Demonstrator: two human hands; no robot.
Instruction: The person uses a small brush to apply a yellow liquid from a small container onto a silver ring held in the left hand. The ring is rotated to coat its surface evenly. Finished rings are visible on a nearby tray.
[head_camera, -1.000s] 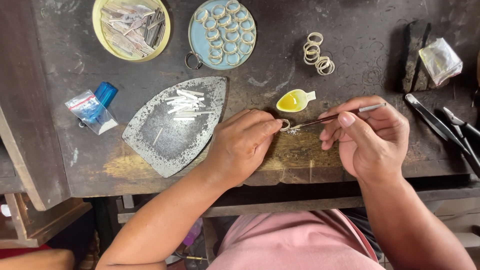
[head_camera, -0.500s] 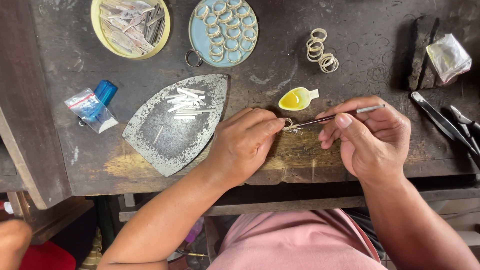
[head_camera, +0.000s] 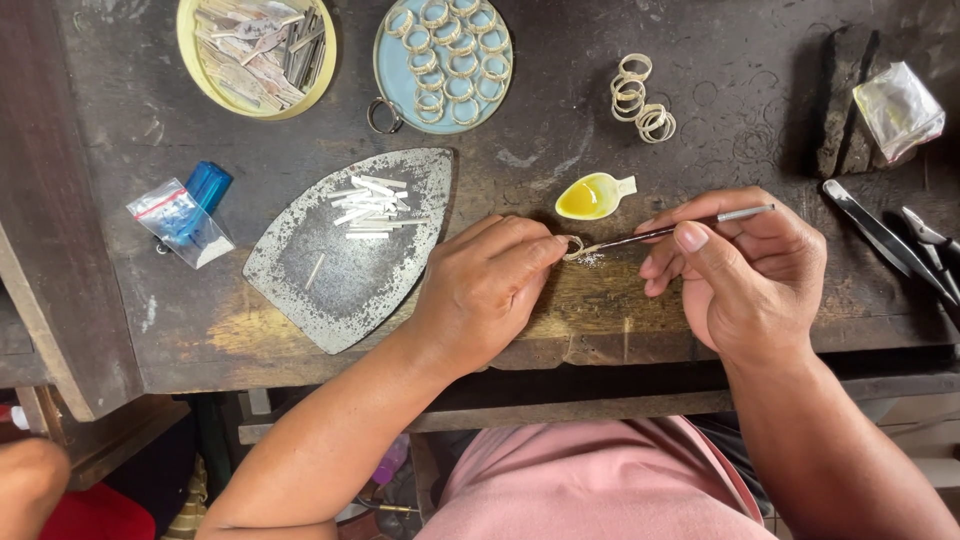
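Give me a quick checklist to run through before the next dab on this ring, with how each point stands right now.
1. Small ring pinned by the left hand fingertips: ok.
2. Thin tool in the right hand grip, tip at the ring: ok.
3. Small dish of yellow liquid upright, just behind the ring: ok.
4. Amount of liquid on the tool tip: cannot tell.
5. Metal strips lying on the iron-shaped plate, apart from the hands: ok.

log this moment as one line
left hand: pinching small ring on workbench | right hand: holding thin brush, tip at ring | yellow liquid dish behind
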